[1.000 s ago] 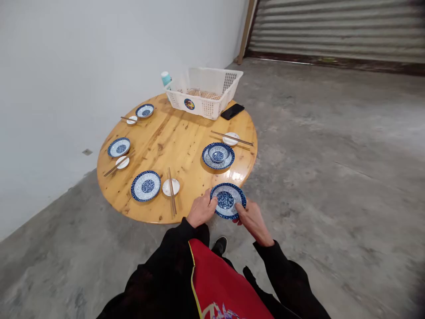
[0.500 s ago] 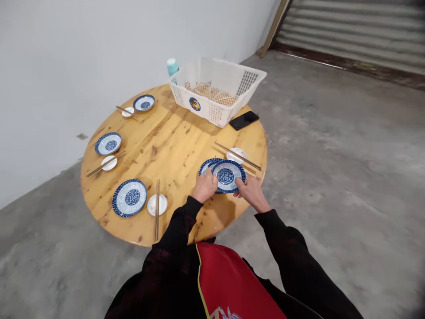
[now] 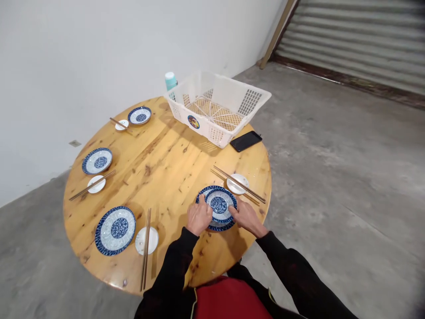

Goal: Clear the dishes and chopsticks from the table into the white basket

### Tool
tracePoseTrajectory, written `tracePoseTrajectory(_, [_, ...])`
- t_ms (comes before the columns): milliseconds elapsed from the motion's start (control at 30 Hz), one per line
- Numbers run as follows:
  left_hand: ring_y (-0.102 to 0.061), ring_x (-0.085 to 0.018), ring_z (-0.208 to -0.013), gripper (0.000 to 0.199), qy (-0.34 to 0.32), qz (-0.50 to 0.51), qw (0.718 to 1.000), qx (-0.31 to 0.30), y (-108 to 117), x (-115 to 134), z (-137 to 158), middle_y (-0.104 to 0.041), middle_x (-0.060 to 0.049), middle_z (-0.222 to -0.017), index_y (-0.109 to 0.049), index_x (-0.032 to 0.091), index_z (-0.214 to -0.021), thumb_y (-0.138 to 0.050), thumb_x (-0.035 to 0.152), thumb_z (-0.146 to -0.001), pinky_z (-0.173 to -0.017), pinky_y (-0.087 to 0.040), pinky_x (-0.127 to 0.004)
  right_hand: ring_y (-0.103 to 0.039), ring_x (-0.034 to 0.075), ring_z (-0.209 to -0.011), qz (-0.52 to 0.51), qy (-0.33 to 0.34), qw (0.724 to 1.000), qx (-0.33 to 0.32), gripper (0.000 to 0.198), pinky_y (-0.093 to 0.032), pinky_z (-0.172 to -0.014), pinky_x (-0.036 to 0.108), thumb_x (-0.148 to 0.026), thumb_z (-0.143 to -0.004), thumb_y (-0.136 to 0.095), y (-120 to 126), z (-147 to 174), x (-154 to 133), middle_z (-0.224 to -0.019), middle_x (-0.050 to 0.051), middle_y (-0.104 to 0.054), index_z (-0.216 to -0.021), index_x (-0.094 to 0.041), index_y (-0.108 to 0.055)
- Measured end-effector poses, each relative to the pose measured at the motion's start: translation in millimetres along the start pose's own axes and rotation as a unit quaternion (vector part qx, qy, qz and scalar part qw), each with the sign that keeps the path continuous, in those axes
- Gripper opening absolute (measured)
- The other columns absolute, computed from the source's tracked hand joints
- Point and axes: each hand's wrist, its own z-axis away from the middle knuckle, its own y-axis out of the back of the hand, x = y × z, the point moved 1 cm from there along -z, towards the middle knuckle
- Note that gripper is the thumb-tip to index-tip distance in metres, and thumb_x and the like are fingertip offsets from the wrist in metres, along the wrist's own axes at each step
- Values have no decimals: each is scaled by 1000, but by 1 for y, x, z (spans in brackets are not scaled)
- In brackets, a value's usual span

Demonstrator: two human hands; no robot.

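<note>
A smaller blue-and-white plate [image 3: 219, 205] lies over a larger blue-rimmed plate [image 3: 220, 227] at the right front of the round wooden table [image 3: 166, 177]. My left hand [image 3: 199, 216] is closed at the left rim of the smaller plate, its fingers partly hidden. On the opposite side, my right hand [image 3: 246, 216] pinches the right rim, thumb on top. Whether the smaller plate rests fully on the larger one I cannot tell. Just beyond them sits a small white saucer [image 3: 237, 184] with chopsticks [image 3: 239, 184] laid across it.
Blue-and-white plates stand at the front left [image 3: 115, 230], left [image 3: 97, 161] and back left [image 3: 139, 115], each beside a saucer with chopsticks. A white plastic basket [image 3: 207, 128], a black phone [image 3: 246, 141] and a light-blue bottle [image 3: 170, 81] are toward the back.
Both hands have shifted the smaller plate leftward over the larger plate, so the two now overlap more centrally. The view has tilted, so the table appears lower.
</note>
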Motion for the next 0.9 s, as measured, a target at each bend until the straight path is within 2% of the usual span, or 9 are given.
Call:
tracePoseTrajectory(167, [-76, -34, -104, 50, 18, -1, 1000, -11, -2, 1, -1, -78, -20, -107, -43, 8, -148, -36, 26, -102, -89, -54, -41, -69, 27, -91, 83, 4, 995, -57, 25, -36, -70, 29, -25, -97, -45, 2, -11, 3, -93, 15, -74, -107, -11, -63])
tracePoseTrajectory(300, [-76, -35, -105, 49, 44, -4, 999, -25, 0, 1, 2, -78, -21, -107, -48, 10, -146, -35, 32, -104, -90, -55, -43, -69, 26, -85, 60, 19, 997, -50, 18, -37, -69, 29, -26, -96, -48, 5, -15, 4, -86, 14, -73, -87, -16, -59])
tracePoseTrajectory(400, [-74, -35, -110, 52, 53, 47, 997, -35, 1, -1, 1, -77, -21, -111, -48, 11, -146, -34, 41, -106, -96, -54, -44, -67, 23, -65, -116, -32, 987, -108, 15, -42, -60, 28, -29, -93, -49, 3, -12, 2, -69, 8, -69, -84, -19, -57])
tracePoseTrajectory(467, [-76, -30, -104, 56, 62, 134, 987, -67, -2, -3, -2, -77, -18, -115, -43, 13, -151, -34, 45, -106, -95, -55, -40, -65, 22, -54, -279, -95, 943, -155, 14, -44, -50, 28, -31, -89, -52, -3, -8, -2, -64, 5, -68, -91, -19, -59])
tracePoseTrajectory(533, [-77, -25, -96, 58, 77, 218, 968, -93, -7, -5, -5, -75, -15, -122, -36, 15, -156, -33, 43, -106, -89, -57, -35, -65, 21, -50, -393, -123, 899, -149, 20, -47, -45, 28, -30, -84, -55, -9, -5, -6, -66, 4, -70, -100, -18, -60])
tracePoseTrajectory(567, [-77, -23, -96, 57, 82, 241, 963, -92, -10, -5, -6, -74, -15, -126, -34, 15, -157, -34, 41, -106, -89, -58, -34, -65, 21, -50, -419, -122, 890, -131, 24, -49, -46, 29, -28, -82, -56, -12, -4, -7, -67, 4, -70, -103, -17, -61])
tracePoseTrajectory(633, [-74, -22, -110, 53, 74, 254, 963, -57, -13, -5, -6, -69, -16, -136, -37, 14, -155, -35, 33, -105, -95, -57, -33, -64, 22, -48, -427, -112, 892, -102, 30, -51, -46, 30, -25, -78, -56, -14, -2, -9, -65, 3, -69, -107, -16, -62])
tracePoseTrajectory(733, [-64, -22, -129, 50, 35, 260, 965, 3, -10, -3, 6, -64, -16, -144, -42, 13, -151, -36, 26, -103, -109, -50, -35, -62, 21, -48, -392, -82, 913, -73, 31, -51, -45, 30, -24, -78, -55, -9, 5, -11, -66, 2, -69, -107, -16, -64])
tracePoseTrajectory(900, [-63, -24, -131, 55, 15, 254, 966, 39, 4, 14, 37, -62, -17, -146, -39, 14, -155, -39, 30, -102, -111, -49, -40, -63, 19, -57, -375, 3, 926, -39, 25, -52, -52, 27, -28, -79, -54, 16, 26, -9, -72, 1, -68, -100, -20, -66])
